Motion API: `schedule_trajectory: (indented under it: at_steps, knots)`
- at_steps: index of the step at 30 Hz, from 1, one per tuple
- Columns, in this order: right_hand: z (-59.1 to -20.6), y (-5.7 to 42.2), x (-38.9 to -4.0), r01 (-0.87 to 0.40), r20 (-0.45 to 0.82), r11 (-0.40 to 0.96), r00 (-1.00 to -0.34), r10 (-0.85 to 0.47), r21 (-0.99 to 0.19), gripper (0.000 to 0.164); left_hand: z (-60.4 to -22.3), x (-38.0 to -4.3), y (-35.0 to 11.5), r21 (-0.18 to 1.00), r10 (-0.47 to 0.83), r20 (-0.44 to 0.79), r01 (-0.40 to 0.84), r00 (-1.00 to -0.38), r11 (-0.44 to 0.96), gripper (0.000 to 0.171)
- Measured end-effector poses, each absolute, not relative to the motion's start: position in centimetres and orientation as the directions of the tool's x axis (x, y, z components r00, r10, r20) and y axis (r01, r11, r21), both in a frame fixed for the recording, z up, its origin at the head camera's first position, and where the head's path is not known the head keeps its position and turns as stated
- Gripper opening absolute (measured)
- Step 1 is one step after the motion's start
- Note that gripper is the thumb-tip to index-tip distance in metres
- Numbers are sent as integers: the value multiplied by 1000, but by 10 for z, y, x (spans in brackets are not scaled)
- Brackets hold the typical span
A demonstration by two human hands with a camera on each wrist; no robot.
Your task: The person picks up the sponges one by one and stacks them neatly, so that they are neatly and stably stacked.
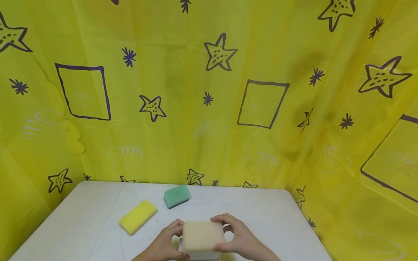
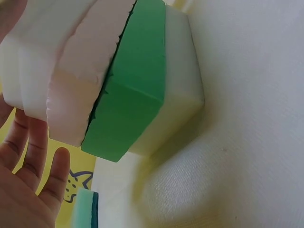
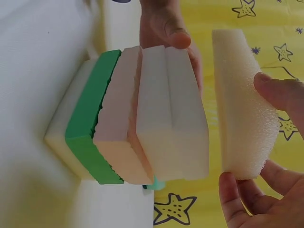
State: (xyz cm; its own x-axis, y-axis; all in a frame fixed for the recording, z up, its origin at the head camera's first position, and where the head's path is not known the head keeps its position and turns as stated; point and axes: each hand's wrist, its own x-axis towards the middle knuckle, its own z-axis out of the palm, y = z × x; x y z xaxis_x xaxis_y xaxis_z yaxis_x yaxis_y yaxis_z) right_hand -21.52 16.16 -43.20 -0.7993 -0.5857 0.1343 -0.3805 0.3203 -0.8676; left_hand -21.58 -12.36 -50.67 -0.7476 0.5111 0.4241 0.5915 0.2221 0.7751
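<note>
The cream sponge [image 3: 242,109] is just above the stack [image 3: 90,118] on the surface [image 1: 267,217], a gap between them, its long axis running side to side. The right hand [image 1: 244,237] pinches its near and far edges; the left hand [image 1: 160,242] grips the stack's upper white block [image 3: 189,118].

The cream sponge [image 3: 243,109] is matt foam, rough with open pores. The white sponges [image 3: 154,90] and the green block [image 2: 140,66] look smooth and matt. The tablecloth [image 2: 256,123] is finely textured matt cloth; the curtain [image 1: 176,79] resembles thin, faintly glossy plastic.
</note>
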Motion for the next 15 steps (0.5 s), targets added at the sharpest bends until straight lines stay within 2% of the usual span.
schedule_trajectory:
  at_steps: [15]
  knots:
    - [-436,156,-216,-409,146,330,-787,-600,-851,53,-506,-215,-124,804,518,390,556,-762,212,47]
